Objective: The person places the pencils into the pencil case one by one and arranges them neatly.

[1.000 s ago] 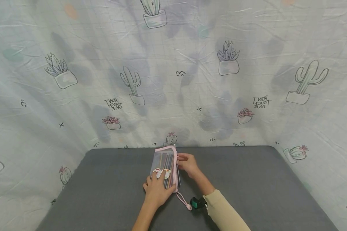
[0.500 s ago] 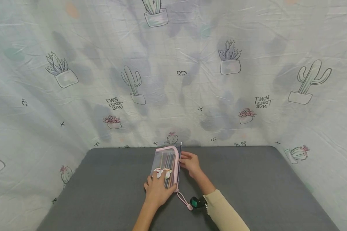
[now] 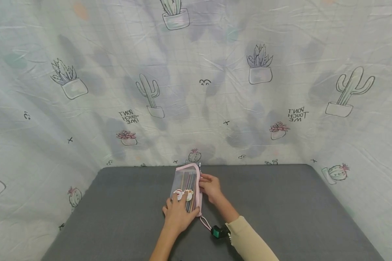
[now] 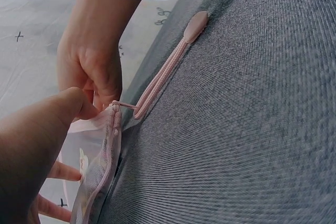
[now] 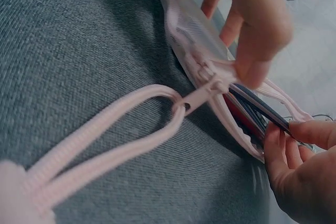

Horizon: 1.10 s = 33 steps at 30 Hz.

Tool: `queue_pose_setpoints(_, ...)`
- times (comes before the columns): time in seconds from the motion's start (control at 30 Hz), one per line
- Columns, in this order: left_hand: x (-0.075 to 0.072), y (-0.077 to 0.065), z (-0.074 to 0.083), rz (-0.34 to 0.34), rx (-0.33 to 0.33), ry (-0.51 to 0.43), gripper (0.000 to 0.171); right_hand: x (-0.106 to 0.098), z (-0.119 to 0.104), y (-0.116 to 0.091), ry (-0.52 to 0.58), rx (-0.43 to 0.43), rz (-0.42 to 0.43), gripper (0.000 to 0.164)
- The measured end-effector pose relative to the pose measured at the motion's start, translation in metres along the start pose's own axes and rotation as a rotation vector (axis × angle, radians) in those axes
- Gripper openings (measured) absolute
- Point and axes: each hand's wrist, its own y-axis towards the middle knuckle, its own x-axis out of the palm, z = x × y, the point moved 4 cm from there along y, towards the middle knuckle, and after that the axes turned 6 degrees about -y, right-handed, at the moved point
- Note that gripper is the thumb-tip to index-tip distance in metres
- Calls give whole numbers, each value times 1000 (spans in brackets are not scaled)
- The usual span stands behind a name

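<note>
A clear mesh pencil case (image 3: 178, 181) with pink zipper trim lies on the grey surface, several pencils showing inside. My left hand (image 3: 177, 218) holds its near end, fingers spread over the face beside white cartoon stickers (image 3: 188, 196) and thumb at the zipper end. At the open right edge my right hand (image 3: 211, 186) pinches a dark pencil (image 5: 262, 107). In the right wrist view that pencil runs into the zipper opening, alongside other pencils. Its pale end shows just past the case's far right corner in the head view.
A pink cord loop (image 4: 160, 80) hangs from the zipper slider (image 5: 212, 85) and lies on the grey surface (image 3: 281, 210). A black device with a green patch (image 3: 216, 232) sits at my right wrist. Cactus-print fabric (image 3: 228, 90) stands behind and at both sides.
The dark pencil has moved from beside the zipper edge into the opening, and its pale end stands lower. My right hand has shifted slightly left. The left hand has stayed put.
</note>
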Motion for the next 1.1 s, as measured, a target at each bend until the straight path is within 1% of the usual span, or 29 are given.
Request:
queue_pose_setpoints(0.13,-1,0,1,-4,0,-5,79,4,-2,-2,-6,-20,-15,44)
queue_pose_setpoints(0.3,-1,0,0,-14,3,-7,78,9,-4,-3,-55,-29,-21,43)
queue_pose_setpoints(0.6,-2,0,0,1,17,-12,77,15,-5,-1,-90,-33,-40,43)
queue_pose_setpoints(0.7,-2,0,0,-2,14,-9,76,13,-6,-3,-112,-36,-36,41)
queue_pose_setpoints(0.83,-2,0,1,-10,3,-7,77,6,-5,-6,-113,-30,-27,36)
queue_pose_setpoints(1.0,-2,0,2,-17,-9,-3,78,-6,-4,-7,-84,-15,-16,32)
queue_pose_setpoints(1.1,-2,-1,2,-7,-5,1,78,-14,-5,-6,-68,-3,-13,32)
